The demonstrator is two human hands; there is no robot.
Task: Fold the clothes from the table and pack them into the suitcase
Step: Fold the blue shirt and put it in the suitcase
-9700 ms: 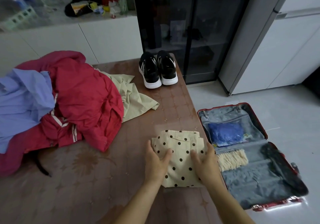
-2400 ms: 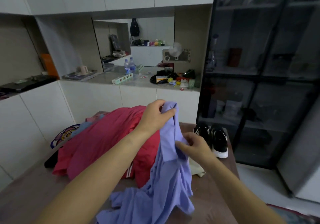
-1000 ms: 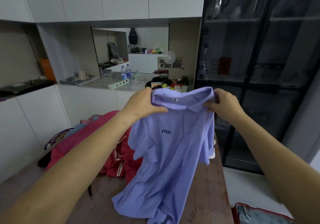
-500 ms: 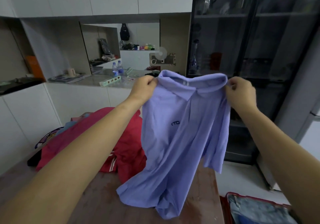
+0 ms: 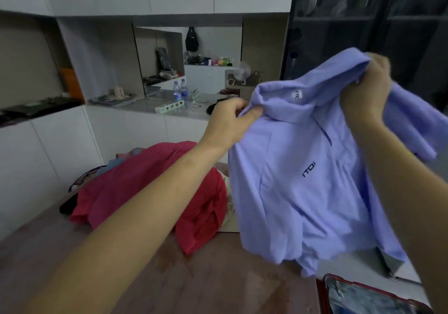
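A lilac polo shirt (image 5: 298,187) with small dark chest lettering hangs in the air over the right side of the brown table (image 5: 194,277). My left hand (image 5: 230,122) pinches its left shoulder beside the collar. My right hand (image 5: 366,90) grips the other shoulder higher up, so the shirt tilts and its hem swings clear of the table. A red garment (image 5: 155,187) lies heaped on the table behind my left arm. A corner of the open red suitcase (image 5: 368,296) shows on the floor at the bottom right.
White cabinets and a counter (image 5: 150,102) with water bottles (image 5: 180,90) and small items run behind the table. A dark glass cabinet (image 5: 363,35) stands at the right. More clothes, partly hidden, lie behind the red heap.
The shirt has swung up and to the right, its hem lifting off the table. My right hand rose and bunched the shoulder; my left hand dropped lower. The view turned left.
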